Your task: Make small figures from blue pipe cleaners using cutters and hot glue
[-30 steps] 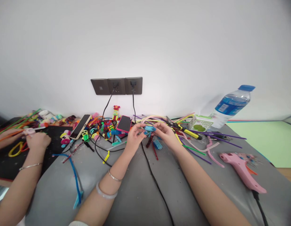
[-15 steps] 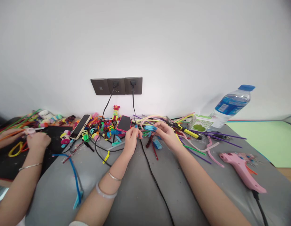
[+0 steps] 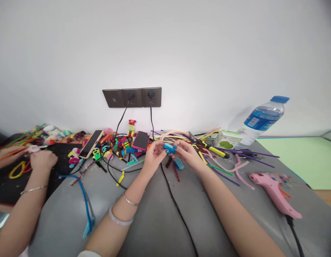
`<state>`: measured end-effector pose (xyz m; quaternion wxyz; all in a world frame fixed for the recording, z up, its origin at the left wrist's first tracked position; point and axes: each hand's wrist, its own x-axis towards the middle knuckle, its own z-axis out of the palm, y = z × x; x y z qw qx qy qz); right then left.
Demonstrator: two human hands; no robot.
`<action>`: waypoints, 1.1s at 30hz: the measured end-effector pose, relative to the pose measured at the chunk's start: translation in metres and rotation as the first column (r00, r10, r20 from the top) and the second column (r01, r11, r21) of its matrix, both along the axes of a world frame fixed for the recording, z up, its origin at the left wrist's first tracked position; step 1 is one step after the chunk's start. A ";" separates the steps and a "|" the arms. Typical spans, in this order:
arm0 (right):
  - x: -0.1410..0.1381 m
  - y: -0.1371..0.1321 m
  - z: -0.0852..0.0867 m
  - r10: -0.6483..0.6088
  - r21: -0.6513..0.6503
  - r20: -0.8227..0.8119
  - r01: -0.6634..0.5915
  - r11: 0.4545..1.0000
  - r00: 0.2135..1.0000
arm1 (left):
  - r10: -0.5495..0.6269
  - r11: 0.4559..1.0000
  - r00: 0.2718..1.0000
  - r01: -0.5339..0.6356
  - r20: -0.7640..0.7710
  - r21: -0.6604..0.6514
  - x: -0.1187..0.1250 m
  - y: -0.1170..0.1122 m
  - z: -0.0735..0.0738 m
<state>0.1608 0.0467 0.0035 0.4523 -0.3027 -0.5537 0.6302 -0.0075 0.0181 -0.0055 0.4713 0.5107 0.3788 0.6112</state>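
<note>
Both my hands meet over the grey table [image 3: 154, 221] near its far side. My left hand [image 3: 154, 155] and my right hand [image 3: 187, 152] pinch a small folded blue pipe cleaner piece [image 3: 170, 148] between their fingertips, one from each side. Just below them lie another blue pipe cleaner bundle [image 3: 179, 164] and a dark red pipe cleaner [image 3: 175, 172]. A black cable [image 3: 176, 205] runs under my hands toward me.
A pink glue gun [image 3: 274, 192] lies at the right, a water bottle [image 3: 263, 119] and a green-white box [image 3: 227, 140] behind it. Yellow-handled scissors [image 3: 209, 147], two phones [image 3: 141, 140] [image 3: 91, 143] and coloured pipe cleaners crowd the back. Another person's hand [image 3: 42, 159] works at the left.
My left hand drew away from the blue piece half a second ago and has come back to pinch it again. My right hand has kept hold throughout.
</note>
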 end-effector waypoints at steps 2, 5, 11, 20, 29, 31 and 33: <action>-0.001 -0.001 0.001 0.041 0.007 0.003 -0.041 0.999 0.999 | 0.007 1.000 1.000 -0.007 0.005 0.001 -0.001 0.000 0.000; -0.002 -0.002 0.002 0.080 0.039 0.025 -0.081 0.996 0.996 | 0.008 1.000 1.000 -0.007 0.026 -0.029 -0.002 0.001 0.000; -0.004 -0.004 0.003 -0.036 0.222 0.110 0.011 0.975 0.993 | -0.047 0.997 0.997 0.051 0.058 -0.063 0.000 0.001 0.000; -0.003 -0.004 0.004 -0.018 0.240 0.094 -0.005 0.971 0.995 | -0.028 0.998 0.993 0.035 0.114 -0.057 0.001 0.002 -0.002; 0.016 0.014 -0.009 -0.374 0.445 0.288 0.222 0.867 0.882 | 0.038 0.988 0.944 0.015 0.329 -0.155 -0.002 0.005 0.003; 0.017 0.016 -0.014 -0.430 0.578 0.378 0.154 0.801 0.820 | 0.064 0.984 0.936 0.000 0.347 -0.179 -0.003 0.007 0.001; 0.017 0.017 -0.017 -0.450 0.654 0.449 0.060 0.754 0.772 | 0.076 0.980 0.930 -0.002 0.360 -0.200 -0.003 0.008 -0.001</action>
